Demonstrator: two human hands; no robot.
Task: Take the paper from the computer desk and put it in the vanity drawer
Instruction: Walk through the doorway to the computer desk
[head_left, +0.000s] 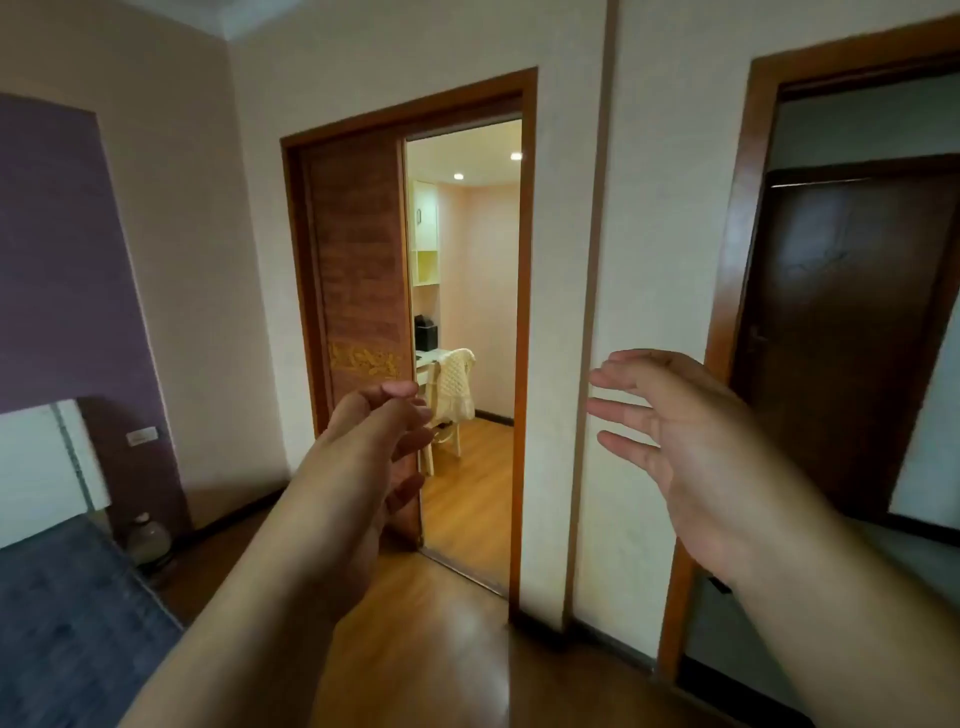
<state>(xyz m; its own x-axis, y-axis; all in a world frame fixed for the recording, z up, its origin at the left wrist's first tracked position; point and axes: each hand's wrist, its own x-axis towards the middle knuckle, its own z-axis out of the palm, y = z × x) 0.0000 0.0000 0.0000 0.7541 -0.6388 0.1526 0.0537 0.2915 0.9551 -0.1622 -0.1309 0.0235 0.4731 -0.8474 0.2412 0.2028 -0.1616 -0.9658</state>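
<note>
Both my hands are raised in front of me and hold nothing. My left hand (382, 441) is loosely curled with the fingers apart, in front of the sliding door's edge. My right hand (675, 441) is spread wide, palm turned left, before the white wall. Through the half-open doorway (467, 338) a lit small room shows a white desk (427, 358) with a black box (427, 335) on it and a chair (452, 400) draped in a cream knitted cloth. No paper and no vanity drawer can be made out.
A wooden sliding door (358, 291) covers the left half of the doorway. A dark wooden door (841, 332) stands ajar at the right. A bed with a grey cover (67, 623) lies at lower left, with a round jar (148, 540) on the floor beside it.
</note>
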